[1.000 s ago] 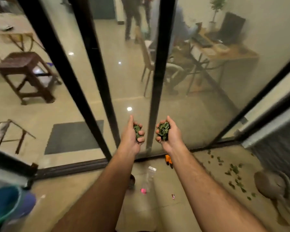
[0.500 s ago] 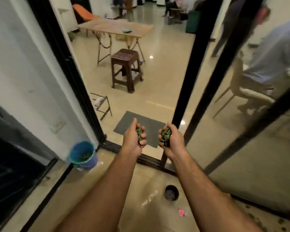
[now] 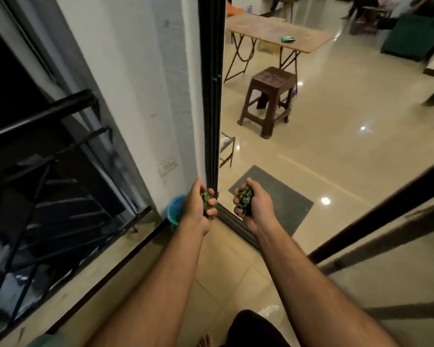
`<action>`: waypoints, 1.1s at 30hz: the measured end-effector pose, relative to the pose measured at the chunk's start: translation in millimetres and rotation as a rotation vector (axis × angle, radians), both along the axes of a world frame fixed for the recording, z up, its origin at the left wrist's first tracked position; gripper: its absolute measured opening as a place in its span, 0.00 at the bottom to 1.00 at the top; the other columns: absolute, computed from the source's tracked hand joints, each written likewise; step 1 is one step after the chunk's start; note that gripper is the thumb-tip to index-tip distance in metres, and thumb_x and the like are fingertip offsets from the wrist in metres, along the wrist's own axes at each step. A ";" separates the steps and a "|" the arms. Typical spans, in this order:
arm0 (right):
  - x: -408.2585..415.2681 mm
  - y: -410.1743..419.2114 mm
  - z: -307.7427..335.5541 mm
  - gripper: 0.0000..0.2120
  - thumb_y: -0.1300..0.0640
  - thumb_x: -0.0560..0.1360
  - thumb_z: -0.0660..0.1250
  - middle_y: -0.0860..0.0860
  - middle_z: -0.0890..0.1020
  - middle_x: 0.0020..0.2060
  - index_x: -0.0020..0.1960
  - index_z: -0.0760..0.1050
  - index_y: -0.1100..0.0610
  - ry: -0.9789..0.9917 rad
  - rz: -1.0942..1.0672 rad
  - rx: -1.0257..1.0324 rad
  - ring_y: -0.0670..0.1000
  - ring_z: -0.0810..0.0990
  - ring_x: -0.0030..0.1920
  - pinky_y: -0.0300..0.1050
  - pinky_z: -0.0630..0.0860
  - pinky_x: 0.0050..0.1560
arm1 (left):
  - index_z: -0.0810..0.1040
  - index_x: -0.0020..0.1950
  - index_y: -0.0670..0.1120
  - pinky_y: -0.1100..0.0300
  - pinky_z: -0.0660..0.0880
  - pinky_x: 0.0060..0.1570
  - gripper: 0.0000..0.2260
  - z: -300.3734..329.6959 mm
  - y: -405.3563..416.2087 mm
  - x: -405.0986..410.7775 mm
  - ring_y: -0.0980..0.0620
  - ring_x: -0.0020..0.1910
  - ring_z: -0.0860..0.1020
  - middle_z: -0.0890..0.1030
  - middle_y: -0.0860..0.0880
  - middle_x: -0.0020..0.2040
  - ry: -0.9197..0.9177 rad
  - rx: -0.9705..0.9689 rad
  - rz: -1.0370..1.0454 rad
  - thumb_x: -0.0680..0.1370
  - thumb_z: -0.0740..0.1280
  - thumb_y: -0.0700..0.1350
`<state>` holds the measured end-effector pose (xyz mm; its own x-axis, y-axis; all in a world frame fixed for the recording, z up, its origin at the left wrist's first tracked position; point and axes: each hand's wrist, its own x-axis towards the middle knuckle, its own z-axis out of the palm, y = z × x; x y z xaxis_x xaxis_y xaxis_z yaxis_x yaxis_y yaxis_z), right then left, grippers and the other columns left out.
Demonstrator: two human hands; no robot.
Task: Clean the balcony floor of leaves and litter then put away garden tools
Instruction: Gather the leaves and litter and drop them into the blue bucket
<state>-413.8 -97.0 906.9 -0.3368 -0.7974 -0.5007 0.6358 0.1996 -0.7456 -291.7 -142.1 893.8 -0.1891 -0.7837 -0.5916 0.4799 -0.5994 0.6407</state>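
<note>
The balcony floor (image 3: 226, 269) runs to a blue bucket (image 3: 175, 211) in the far-left corner. The left hand (image 3: 198, 206) and right hand (image 3: 254, 207) each curl round green leaves (image 3: 243, 199). Loose grips could spill leaves short of the bucket.

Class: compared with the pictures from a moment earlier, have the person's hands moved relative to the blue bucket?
Yes. The left hand and right hand, both gripping leaves, are now right beside the blue bucket at the door frame, having closed in from its right.
</note>
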 end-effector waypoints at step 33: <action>111.1 -345.9 -116.9 0.11 0.54 0.81 0.61 0.54 0.75 0.32 0.40 0.71 0.56 -0.052 -0.141 0.297 0.50 0.73 0.27 0.40 0.64 0.24 | 0.72 0.41 0.47 0.63 0.65 0.23 0.15 -118.3 -346.5 103.6 0.53 0.28 0.72 0.77 0.48 0.36 -0.442 0.167 -0.364 0.81 0.65 0.56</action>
